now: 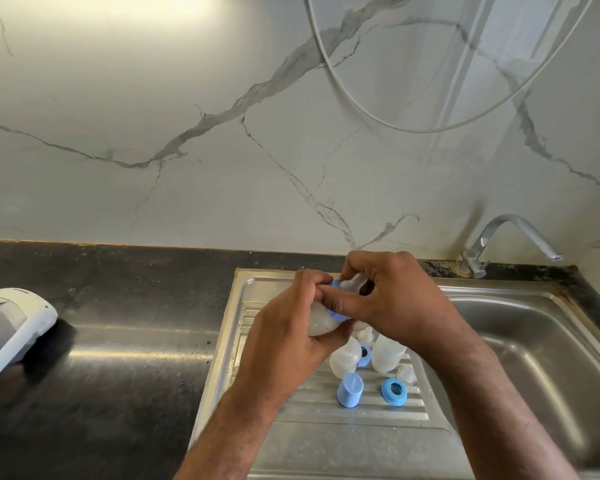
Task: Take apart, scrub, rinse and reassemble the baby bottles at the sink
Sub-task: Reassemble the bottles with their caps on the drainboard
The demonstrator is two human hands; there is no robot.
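we've got the bottle (321,322) gripped in our left hand (288,327), right hand (392,299) fingers pinching its blue collar (335,315) and teat (354,282).

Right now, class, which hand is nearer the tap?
Right. The right hand works at the held bottle just left of and below the tap; the left hand is farther left.

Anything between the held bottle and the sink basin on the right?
Nothing visible. Both hands, left and right, hold the bottle above the drainboard; the basin looks bare. Loose bottle parts lie below the bottle, not toward the basin.
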